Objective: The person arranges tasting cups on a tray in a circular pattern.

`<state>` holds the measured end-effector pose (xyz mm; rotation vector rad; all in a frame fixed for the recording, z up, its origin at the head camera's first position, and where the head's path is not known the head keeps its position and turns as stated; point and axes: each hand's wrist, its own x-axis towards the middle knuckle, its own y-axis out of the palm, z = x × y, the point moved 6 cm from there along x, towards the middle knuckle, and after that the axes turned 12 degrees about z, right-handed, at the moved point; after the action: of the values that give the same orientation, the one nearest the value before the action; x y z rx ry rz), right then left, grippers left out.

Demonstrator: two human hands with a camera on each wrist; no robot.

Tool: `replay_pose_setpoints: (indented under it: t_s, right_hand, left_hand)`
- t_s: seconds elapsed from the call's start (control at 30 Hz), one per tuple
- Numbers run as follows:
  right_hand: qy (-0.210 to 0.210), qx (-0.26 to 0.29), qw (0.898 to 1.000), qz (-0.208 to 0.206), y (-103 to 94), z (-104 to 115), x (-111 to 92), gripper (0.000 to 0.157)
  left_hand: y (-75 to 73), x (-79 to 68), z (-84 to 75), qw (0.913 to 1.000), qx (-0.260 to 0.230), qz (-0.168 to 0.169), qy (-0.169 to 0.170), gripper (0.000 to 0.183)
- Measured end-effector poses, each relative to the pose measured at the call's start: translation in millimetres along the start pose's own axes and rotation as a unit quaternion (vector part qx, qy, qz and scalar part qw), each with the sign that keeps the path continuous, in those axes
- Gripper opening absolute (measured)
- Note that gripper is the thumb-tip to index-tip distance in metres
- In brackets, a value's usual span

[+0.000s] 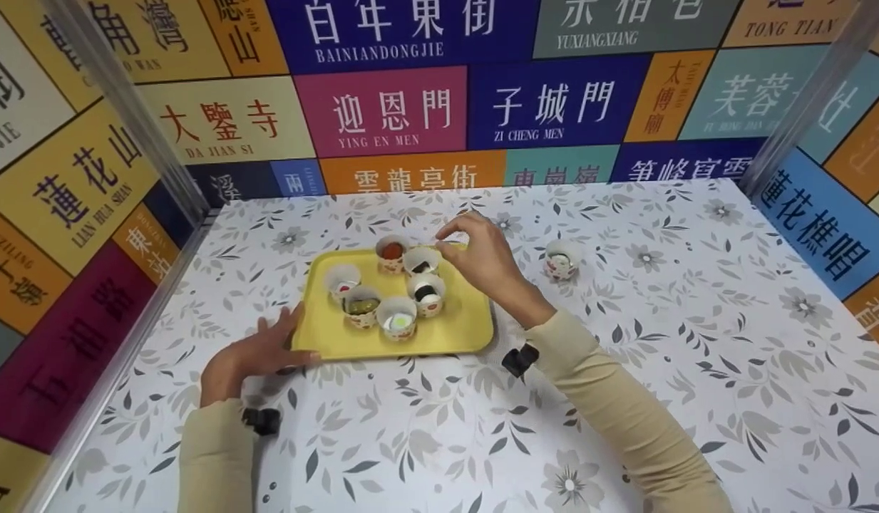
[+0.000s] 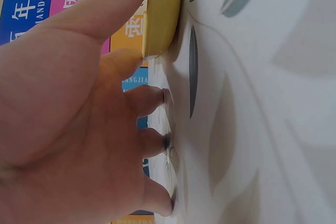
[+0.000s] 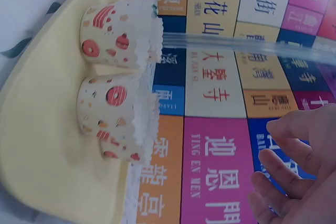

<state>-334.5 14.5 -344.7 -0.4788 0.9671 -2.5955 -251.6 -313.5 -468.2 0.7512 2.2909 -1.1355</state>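
A yellow tray (image 1: 453,335) bears several patterned paper cups, grouped left of its middle. My left hand (image 1: 264,347) is at the tray's left front corner, its thumb along the front edge and its index fingertip touching the side in the left wrist view. The other left fingertips reach the tablecloth. Above the tray's right rear part is my right hand (image 1: 482,256), fingers loosely bent and nothing between them. Nearest it is a paper cup (image 1: 420,263) with something dark inside. In the right wrist view, scalloped-rim cups (image 3: 118,32) stand apart from the right fingers.
A single paper cup (image 1: 562,261) stands on the floral tablecloth (image 1: 681,342), right of the tray. Other tray cups include one with red contents (image 1: 391,253) and one with green contents (image 1: 361,306). Panels with printed characters (image 1: 382,110) close off the table's back and sides.
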Motion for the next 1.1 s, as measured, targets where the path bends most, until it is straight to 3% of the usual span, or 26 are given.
replay_pose_setpoints:
  t_s: [0.27, 0.43, 0.87, 1.1]
  right_hand:
    - [0.025, -0.030, 0.999, -0.035, -17.8, -32.7, -10.0, 0.017]
    - [0.067, -0.041, 0.996, -0.051, -33.0, -54.6, -16.3, 0.026]
    - [0.129, 0.002, 0.989, -0.067, -54.4, -102.9, -27.1, 0.042]
    - [0.118, -0.008, 0.991, -0.064, -67.2, -116.3, -27.6, 0.049]
  left_hand:
    - [-0.2, 0.7, -2.3, 1.0000, 0.001, -0.002, 0.003, 0.111]
    - [-0.2, 0.6, -5.0, 1.0000, 0.005, 0.000, 0.005, 0.112]
    - [0.7, -1.5, 0.8, 0.9999, -0.005, 0.006, -0.010, 0.110]
    - [0.1, -1.2, -1.1, 1.0000, 0.000, 0.002, 0.000, 0.111]
